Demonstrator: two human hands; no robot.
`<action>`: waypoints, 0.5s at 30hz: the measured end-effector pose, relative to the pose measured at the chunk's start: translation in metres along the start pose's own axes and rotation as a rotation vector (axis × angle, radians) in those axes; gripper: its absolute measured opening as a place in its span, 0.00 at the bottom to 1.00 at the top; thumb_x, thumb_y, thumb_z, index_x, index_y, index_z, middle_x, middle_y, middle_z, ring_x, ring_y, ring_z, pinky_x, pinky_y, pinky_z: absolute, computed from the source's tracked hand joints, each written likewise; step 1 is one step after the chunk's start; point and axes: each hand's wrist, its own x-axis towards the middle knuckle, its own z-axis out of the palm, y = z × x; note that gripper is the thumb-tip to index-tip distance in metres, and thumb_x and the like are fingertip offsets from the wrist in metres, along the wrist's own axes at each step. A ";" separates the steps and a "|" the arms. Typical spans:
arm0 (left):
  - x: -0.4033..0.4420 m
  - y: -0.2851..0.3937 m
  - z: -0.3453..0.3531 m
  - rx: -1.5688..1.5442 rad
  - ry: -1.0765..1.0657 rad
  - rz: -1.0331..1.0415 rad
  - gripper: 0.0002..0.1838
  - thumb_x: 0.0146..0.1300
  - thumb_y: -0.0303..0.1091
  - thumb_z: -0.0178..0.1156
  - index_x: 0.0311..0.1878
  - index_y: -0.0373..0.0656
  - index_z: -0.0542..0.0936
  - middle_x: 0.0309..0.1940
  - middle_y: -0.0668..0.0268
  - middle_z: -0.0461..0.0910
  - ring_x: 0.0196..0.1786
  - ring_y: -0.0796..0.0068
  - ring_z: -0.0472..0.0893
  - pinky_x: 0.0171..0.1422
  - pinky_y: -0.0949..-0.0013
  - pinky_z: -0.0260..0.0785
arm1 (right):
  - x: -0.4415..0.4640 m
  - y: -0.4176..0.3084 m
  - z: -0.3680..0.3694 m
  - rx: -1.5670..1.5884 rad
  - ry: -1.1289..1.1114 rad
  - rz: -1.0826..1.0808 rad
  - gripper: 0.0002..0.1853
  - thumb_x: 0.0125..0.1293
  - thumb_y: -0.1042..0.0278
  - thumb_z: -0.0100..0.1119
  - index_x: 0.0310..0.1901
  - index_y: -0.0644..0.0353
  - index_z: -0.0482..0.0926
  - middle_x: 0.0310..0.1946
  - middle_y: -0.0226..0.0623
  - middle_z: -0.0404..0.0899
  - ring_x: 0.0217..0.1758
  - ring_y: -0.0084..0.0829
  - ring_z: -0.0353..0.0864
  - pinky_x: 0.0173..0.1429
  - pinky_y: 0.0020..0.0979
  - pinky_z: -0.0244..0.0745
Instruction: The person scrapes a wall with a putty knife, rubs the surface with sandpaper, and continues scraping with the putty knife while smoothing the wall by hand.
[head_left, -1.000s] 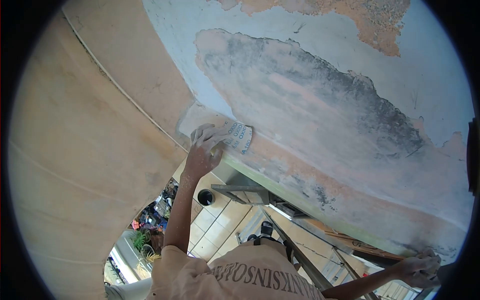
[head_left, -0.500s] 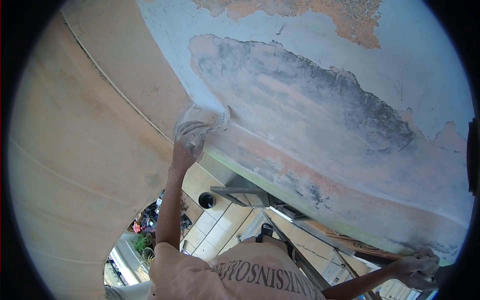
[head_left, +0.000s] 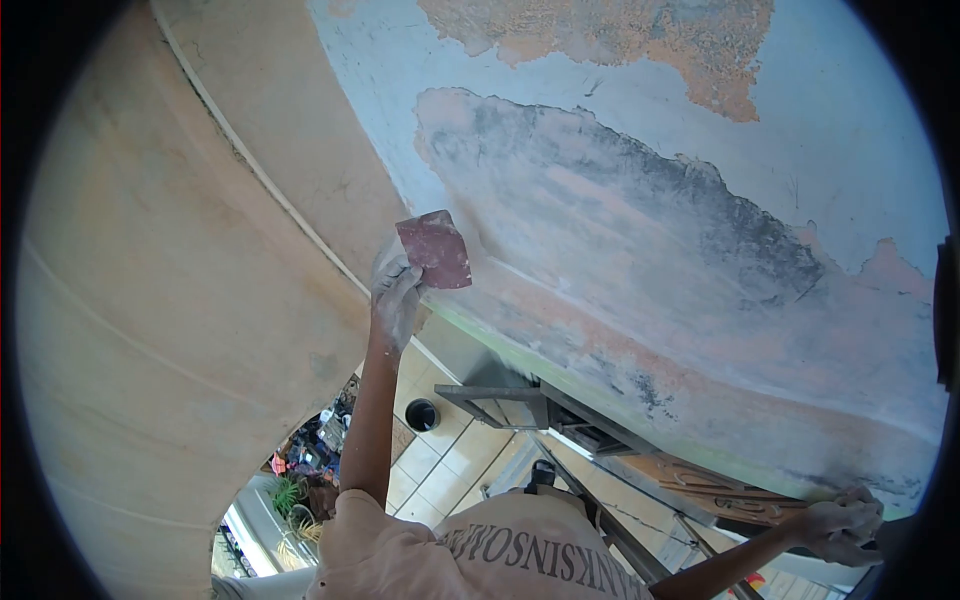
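My left hand (head_left: 398, 300), dusted white, pinches a creased piece of maroon sandpaper (head_left: 436, 250) between thumb and fingers. The abrasive side faces me, speckled with pale dust. Behind the sandpaper is the corner where the patchy wall (head_left: 600, 210) meets a beige curved surface (head_left: 180, 330); whether the sheet touches it I cannot tell. Far to the lower right, my right hand (head_left: 845, 527) is closed, also dusty, by the wall's lower edge. Its fingers are curled near a dark edge, and what they grip is hidden.
Far below lies a tiled floor (head_left: 440, 480) with a black bucket (head_left: 422, 414). A dark open cabinet door (head_left: 495, 405) juts out under the wall's green lower edge. Metal rails (head_left: 610, 535) run beside my body. A plant (head_left: 287, 493) and piled items (head_left: 325, 440) are at lower left.
My left hand has turned the sandpaper over, from its pale printed back against the wall corner to its maroon side facing me. The view has shifted slightly; my right hand stays put.
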 end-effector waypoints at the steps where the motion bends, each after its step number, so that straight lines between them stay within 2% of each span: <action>1: -0.002 0.003 0.003 -0.005 0.006 -0.006 0.09 0.63 0.26 0.57 0.46 0.39 0.80 0.44 0.64 0.80 0.47 0.72 0.78 0.54 0.65 0.69 | 0.002 -0.004 0.002 -0.003 0.017 -0.004 0.30 0.69 0.76 0.44 0.63 0.68 0.36 0.20 0.35 0.63 0.20 0.26 0.65 0.21 0.27 0.68; 4: 0.006 0.000 -0.011 0.267 0.101 0.094 0.09 0.62 0.27 0.58 0.44 0.36 0.80 0.43 0.63 0.81 0.47 0.73 0.78 0.54 0.66 0.68 | 0.004 -0.012 0.007 0.031 0.041 -0.044 0.29 0.69 0.76 0.45 0.62 0.70 0.38 0.20 0.34 0.62 0.19 0.26 0.65 0.20 0.27 0.69; 7: 0.005 0.021 -0.011 0.940 0.225 0.483 0.09 0.63 0.27 0.58 0.42 0.31 0.79 0.41 0.63 0.81 0.45 0.74 0.78 0.52 0.68 0.68 | -0.002 0.018 0.002 0.109 0.051 -0.101 0.28 0.69 0.76 0.45 0.61 0.73 0.41 0.18 0.33 0.59 0.17 0.26 0.63 0.19 0.28 0.69; 8: 0.007 0.030 -0.012 0.965 0.297 0.538 0.09 0.63 0.27 0.57 0.42 0.30 0.79 0.40 0.62 0.82 0.45 0.73 0.79 0.52 0.68 0.68 | -0.008 0.040 -0.005 0.137 0.044 -0.102 0.28 0.69 0.77 0.46 0.61 0.74 0.41 0.18 0.32 0.58 0.17 0.26 0.63 0.19 0.28 0.69; 10: 0.008 0.047 -0.015 1.007 0.441 0.642 0.09 0.64 0.27 0.57 0.41 0.29 0.79 0.38 0.61 0.82 0.43 0.72 0.79 0.51 0.69 0.68 | -0.007 0.031 -0.001 0.119 0.049 -0.094 0.26 0.69 0.76 0.46 0.60 0.73 0.44 0.17 0.31 0.58 0.16 0.26 0.63 0.19 0.28 0.69; 14: 0.024 0.086 -0.016 0.695 0.849 1.001 0.11 0.65 0.30 0.57 0.43 0.32 0.80 0.39 0.58 0.83 0.41 0.72 0.80 0.52 0.70 0.70 | -0.010 0.007 0.010 0.035 0.162 -0.028 0.19 0.68 0.74 0.49 0.53 0.69 0.53 0.17 0.33 0.62 0.17 0.27 0.65 0.21 0.27 0.70; 15: 0.026 0.092 -0.010 0.612 0.971 1.082 0.10 0.65 0.30 0.57 0.43 0.32 0.81 0.39 0.57 0.83 0.40 0.72 0.80 0.52 0.70 0.70 | -0.008 0.002 0.012 -0.139 0.186 -0.110 0.16 0.68 0.74 0.49 0.49 0.68 0.53 0.16 0.33 0.62 0.16 0.27 0.65 0.21 0.27 0.69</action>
